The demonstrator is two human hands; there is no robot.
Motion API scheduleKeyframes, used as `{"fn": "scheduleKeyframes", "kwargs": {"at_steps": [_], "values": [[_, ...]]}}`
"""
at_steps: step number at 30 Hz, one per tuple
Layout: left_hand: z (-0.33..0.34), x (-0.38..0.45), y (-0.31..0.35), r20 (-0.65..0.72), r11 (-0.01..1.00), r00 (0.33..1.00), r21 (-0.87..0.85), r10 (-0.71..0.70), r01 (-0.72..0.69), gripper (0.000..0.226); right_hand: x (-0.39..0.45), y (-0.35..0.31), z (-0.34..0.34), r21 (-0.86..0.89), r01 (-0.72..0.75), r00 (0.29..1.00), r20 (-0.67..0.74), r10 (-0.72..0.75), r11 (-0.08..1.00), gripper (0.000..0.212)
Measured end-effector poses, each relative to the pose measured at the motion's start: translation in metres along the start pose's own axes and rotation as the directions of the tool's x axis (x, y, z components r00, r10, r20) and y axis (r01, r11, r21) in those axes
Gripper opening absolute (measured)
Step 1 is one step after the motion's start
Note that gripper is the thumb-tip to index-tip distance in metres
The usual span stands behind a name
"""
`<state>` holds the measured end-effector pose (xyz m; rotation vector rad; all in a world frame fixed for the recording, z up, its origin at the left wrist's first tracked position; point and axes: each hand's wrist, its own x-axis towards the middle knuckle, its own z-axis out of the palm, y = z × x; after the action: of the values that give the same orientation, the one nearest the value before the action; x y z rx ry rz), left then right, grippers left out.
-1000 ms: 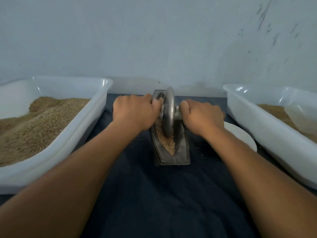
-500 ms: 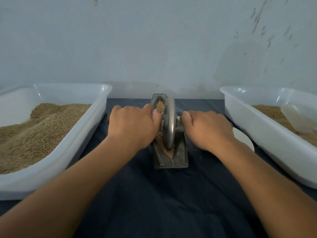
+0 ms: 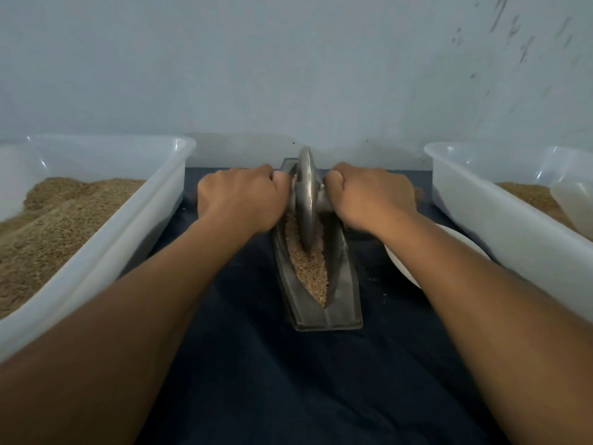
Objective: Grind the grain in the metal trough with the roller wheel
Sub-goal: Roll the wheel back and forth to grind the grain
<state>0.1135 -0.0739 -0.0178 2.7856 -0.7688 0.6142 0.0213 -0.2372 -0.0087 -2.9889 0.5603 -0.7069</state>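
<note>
The left hand (image 3: 239,199) hides its axle handle; the forearm covers most of the white plate (image 3: 404,264)

Dim, bluish, soft light; wide-angle bending at edges; slight blur.

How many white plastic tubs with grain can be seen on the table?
2. One tub stands at the left edge, one tub at the right; both are cut off by the frame.
</note>
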Motion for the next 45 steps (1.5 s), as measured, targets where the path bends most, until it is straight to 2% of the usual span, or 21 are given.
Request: {"fn": "scheduleKeyframes", "kwargs": {"at_steps": [9, 15, 21, 31, 38, 41, 45], "values": [[0.004, 0.035, 0.004, -0.035, 0.999, 0.999, -0.039, -0.033, 0.031, 0.042, 0.041, 0.009, 0.010, 0.062, -0.059, 0.991, 0.123, 0.051, 0.996, 0.039], [0.009, 0.049, 0.001, 0.009, 0.994, 0.996, -0.074, -0.086, 0.086, 0.049, 0.057, 0.006, 0.011, 0.032, -0.053, 0.993, 0.103, 0.049, 0.998, 0.041], [0.009, 0.037, -0.002, 0.025, 0.987, 0.992, -0.099, -0.125, 0.127, 0.044, 0.050, 0.000, 0.008, 0.007, -0.046, 0.998, 0.036, 0.045, 0.999, 0.043], [-0.003, -0.007, 0.005, -0.121, 0.999, 0.993, 0.036, 0.001, 0.003, 0.041, -0.002, 0.004, 0.006, -0.029, -0.040, 0.999, -0.022, 0.040, 0.999, 0.040], [-0.015, -0.042, 0.002, -0.179, 0.997, 0.982, 0.051, 0.067, -0.058, 0.045, -0.038, -0.003, -0.008, -0.037, -0.005, 0.997, -0.074, 0.003, 0.999, 0.042], [-0.022, -0.054, 0.002, -0.166, 0.996, 0.983, 0.051, 0.074, -0.067, 0.052, -0.057, -0.004, -0.012, -0.057, 0.035, 0.988, -0.146, -0.043, 0.998, 0.041], [-0.031, -0.066, 0.002, -0.164, 0.994, 0.982, 0.077, 0.089, -0.077, 0.054, -0.069, -0.006, -0.021, -0.074, 0.055, 0.987, -0.148, -0.065, 0.996, 0.041]]}}
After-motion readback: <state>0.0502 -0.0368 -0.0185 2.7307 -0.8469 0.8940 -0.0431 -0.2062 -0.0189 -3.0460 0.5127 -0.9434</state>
